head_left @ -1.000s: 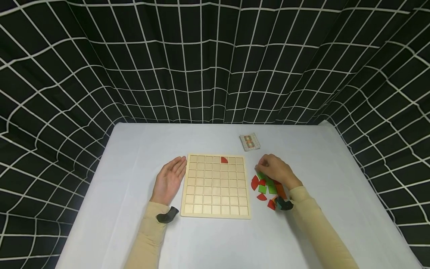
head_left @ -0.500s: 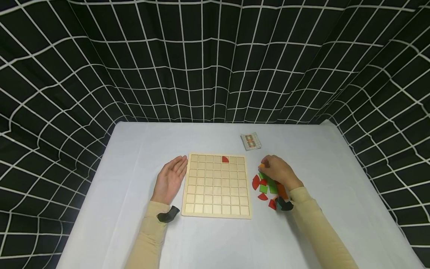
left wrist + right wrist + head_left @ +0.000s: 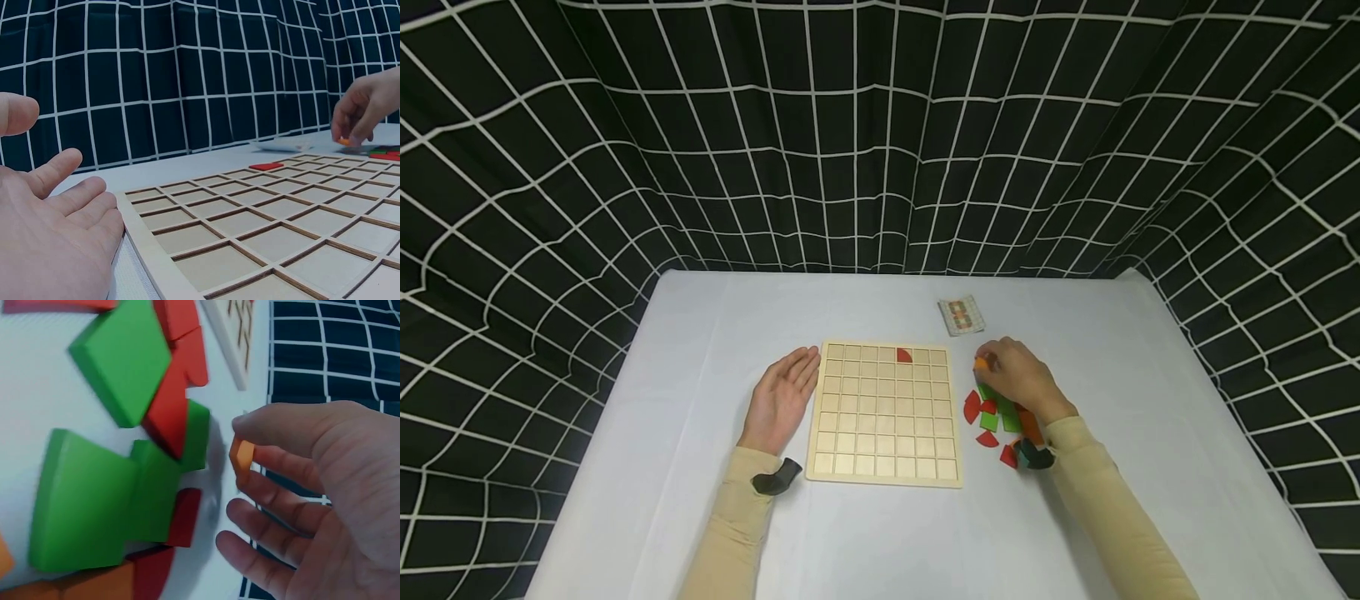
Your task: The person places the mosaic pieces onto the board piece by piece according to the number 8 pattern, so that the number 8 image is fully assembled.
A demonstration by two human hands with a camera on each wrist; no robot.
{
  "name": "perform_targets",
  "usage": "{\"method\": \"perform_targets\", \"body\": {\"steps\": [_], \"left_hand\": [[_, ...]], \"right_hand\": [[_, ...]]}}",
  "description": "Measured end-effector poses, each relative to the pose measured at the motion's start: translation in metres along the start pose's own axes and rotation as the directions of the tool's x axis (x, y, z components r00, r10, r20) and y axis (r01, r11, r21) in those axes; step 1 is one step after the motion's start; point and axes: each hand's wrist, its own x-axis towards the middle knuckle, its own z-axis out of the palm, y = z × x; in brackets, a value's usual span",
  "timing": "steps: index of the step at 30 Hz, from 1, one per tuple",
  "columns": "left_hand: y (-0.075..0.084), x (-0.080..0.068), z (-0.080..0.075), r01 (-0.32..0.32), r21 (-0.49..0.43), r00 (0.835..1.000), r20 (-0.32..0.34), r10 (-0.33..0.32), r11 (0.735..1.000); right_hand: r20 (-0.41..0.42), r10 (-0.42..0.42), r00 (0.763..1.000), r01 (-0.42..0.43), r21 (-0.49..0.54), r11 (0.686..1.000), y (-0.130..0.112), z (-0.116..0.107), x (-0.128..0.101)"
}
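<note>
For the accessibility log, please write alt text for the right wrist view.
The right hand pinches a small orange piece between thumb and fingers, just above a white tabletop. Beside it lies a loose pile of green pieces, red pieces and orange ones.

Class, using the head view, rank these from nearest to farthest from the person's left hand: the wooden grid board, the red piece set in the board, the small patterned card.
1. wooden grid board, right beside the left hand.
2. red piece, in the board's top row.
3. patterned card, beyond the board's far right corner.
</note>
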Motion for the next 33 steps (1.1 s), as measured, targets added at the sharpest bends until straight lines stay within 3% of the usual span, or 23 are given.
{"method": "perform_targets", "body": {"steps": [15, 33], "left_hand": [[0.000, -0.001, 0.000, 0.001, -0.012, 1.000, -0.003, -0.001, 1.000], [0.001, -0.001, 0.001, 0.007, -0.009, 1.000, -0.017, -0.007, 1.000]], "right_hand": [[-0.028, -0.120, 0.992, 0.122, 0.111, 0.986, -0.029, -0.029, 0.003], [-0.082, -0.303, 0.949, 0.312, 0.136, 0.940, -0.074, -0.058, 0.022]]}}
